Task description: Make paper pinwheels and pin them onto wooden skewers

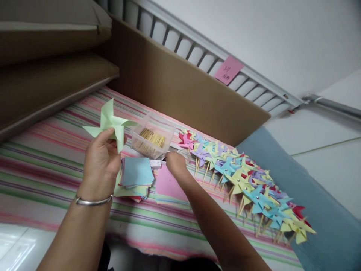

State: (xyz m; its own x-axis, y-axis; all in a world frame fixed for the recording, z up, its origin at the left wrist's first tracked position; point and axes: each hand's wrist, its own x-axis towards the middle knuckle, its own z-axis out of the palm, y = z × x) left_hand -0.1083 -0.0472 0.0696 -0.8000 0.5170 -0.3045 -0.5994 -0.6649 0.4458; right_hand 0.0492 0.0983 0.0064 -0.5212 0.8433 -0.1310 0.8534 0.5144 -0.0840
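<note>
At centre-left, the left hand is clamping its thumb over the folded middle of a pale green pinwheel; a firm, flat pinch should help in securing the blades. The pinwheel is fanning out above that hand, up-left of the right hand, whose hidden grip I cannot tell, lying beside the clear box.

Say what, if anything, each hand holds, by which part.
The left hand pinches a pale-green paper pinwheel near its centre; whether the right hand holds anything cannot be told.
</note>
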